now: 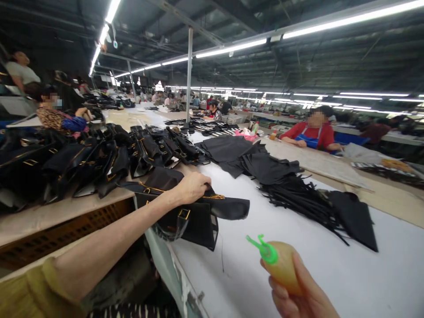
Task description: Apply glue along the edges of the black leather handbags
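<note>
My left hand [194, 187] is closed on the upper edge of a black handbag [198, 223], close to its gold zipper [217, 197]. The bag lies at the near edge of the white table, with a gold buckle [183, 214] on its front. In my right hand [294, 293] is a squeeze glue bottle [285, 265], its body yellowish and its nozzle bright green. The fingers wrap round the bottle, which is tilted with the nozzle pointing up and left, above the table and apart from the bag.
Many black bags [66, 163] are heaped on the left. Black cut pieces [228, 150] and a bundle of thin black strips [298, 194] lie across the white tabletop [251, 282]. A co-worker in red [326, 132] sits opposite. A metal pole [189, 75] rises behind.
</note>
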Demonstrator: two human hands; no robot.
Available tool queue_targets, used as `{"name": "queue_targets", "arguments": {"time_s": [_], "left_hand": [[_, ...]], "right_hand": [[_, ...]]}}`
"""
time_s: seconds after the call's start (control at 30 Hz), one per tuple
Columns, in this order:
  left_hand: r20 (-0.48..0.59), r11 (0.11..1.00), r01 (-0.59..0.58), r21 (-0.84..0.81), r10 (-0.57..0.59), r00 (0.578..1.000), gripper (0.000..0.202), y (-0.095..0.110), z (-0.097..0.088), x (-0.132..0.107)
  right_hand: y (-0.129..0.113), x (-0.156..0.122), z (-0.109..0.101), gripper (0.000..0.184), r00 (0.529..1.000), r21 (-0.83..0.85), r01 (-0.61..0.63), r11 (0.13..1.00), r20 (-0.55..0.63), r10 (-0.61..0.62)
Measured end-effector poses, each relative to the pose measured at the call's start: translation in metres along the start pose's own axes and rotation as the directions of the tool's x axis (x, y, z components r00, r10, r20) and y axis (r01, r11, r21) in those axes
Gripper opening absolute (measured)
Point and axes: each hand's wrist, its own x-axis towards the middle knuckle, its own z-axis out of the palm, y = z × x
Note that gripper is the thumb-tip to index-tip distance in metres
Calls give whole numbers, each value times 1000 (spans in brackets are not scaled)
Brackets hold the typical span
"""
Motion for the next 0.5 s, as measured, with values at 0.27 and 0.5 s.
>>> {"name": "queue_targets", "arguments": {"time_s": [0.27, 0.5], "left_hand": [[15, 996, -14, -84, 15, 1000, 22, -3, -11, -2], [109, 984, -56, -169, 75, 991, 22, -12, -14, 12]], "right_hand": [[2, 2, 6, 37, 984, -131, 164, 978, -47, -172], [-3, 19, 17, 48, 939, -338, 345, 876, 127, -320]]}}
